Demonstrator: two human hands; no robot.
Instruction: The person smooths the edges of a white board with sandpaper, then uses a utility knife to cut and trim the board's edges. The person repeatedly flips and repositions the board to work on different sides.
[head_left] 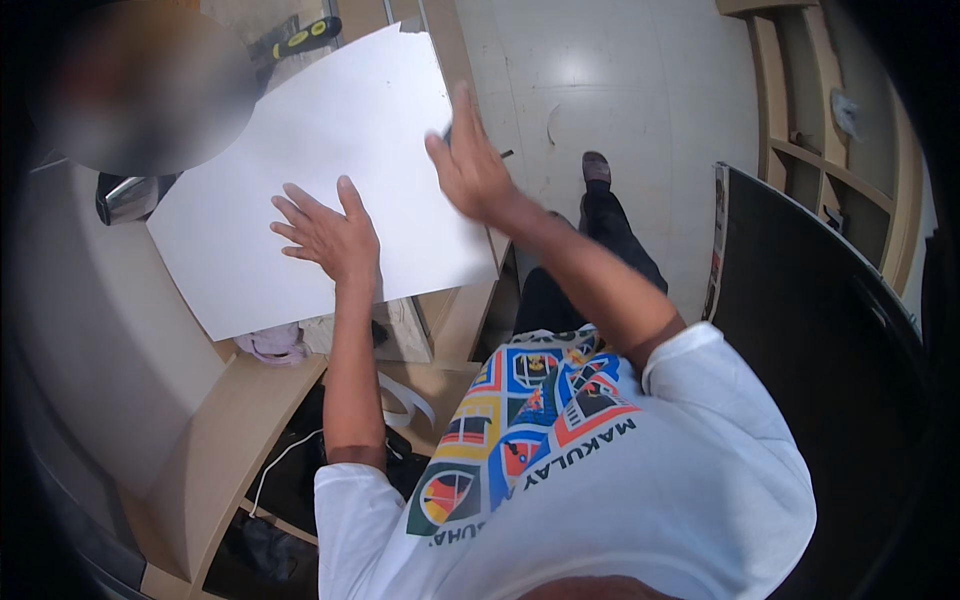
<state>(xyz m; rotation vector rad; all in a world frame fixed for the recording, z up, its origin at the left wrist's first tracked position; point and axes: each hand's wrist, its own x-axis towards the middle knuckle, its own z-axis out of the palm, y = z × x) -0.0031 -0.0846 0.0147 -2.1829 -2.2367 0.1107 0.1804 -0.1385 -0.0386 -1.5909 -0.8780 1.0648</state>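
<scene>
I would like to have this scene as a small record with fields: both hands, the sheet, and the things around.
Left hand: open, fingers spread, over the white sheet; contact unclear
Right hand: at the sheet's right edge, fingers extended; whether it holds something is unclear
Beyond sheet: black-and-yellow handle
Near edge: purplish cloth, partly covered
Person's right: large black panel, wooden shelving

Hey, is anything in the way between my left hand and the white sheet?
Nothing visible: your left hand is spread over the white sheet, though I can't tell whether they're touching.
</scene>
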